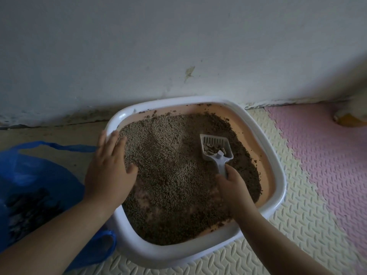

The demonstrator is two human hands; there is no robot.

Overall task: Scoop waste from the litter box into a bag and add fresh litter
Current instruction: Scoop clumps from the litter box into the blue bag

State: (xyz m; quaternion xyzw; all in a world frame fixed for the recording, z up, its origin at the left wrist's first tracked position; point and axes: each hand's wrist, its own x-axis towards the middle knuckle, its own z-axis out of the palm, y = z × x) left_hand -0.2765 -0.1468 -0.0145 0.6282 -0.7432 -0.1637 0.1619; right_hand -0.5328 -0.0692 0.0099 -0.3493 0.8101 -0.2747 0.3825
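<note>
A litter box (278, 187) with a white rim and peach inner wall sits on the floor against the wall, filled with brown-grey litter (168, 175). My right hand (235, 187) grips the handle of a white slotted scoop (216, 148), which holds a clump of waste over the litter at the box's right side. My left hand (111, 167) rests flat, fingers straight, on the box's left rim. A blue plastic bag (35, 179) lies open on the floor to the left of the box, with dark waste inside.
A pale wall (178, 46) rises directly behind the box. Cream and pink foam floor mats (317, 165) cover the floor to the right and front. A yellowish object (349, 118) sits at the far right edge by the wall.
</note>
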